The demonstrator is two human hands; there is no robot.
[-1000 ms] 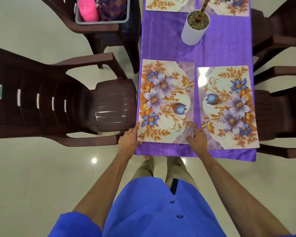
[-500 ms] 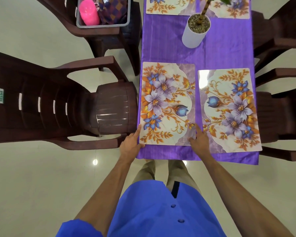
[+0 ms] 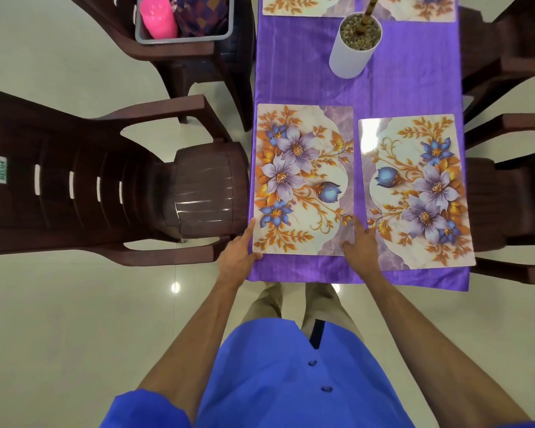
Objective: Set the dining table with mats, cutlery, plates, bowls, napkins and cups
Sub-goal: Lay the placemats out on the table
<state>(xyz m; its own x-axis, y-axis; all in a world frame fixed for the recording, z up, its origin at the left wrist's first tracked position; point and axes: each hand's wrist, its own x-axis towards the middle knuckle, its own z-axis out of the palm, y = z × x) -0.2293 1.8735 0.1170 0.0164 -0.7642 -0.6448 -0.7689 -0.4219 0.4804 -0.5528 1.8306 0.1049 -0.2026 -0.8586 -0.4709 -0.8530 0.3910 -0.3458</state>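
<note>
A person in a blue shirt stands at the near end of a table [image 3: 414, 72] draped in a purple cloth, both hands on a floral mat [image 3: 303, 180] at the near left corner. The left hand [image 3: 237, 257] rests released at the mat's near left corner, fingers straight along its left edge. The right hand [image 3: 362, 242] lies flat with straight fingers on the mat's near right corner, in the gap beside a second mat [image 3: 414, 193] at the near right corner; the two mats lie just apart, side by side. Two more mats [image 3: 303, 6] show partly at the far edge. A white pot [image 3: 351, 54] filled with gravel stands between the near and far mats. Brown chairs [image 3: 105, 186] flank the table; one at far left carries a grey bin [image 3: 179, 38] holding a pink cup [image 3: 158, 17] and patterned cloth.
</note>
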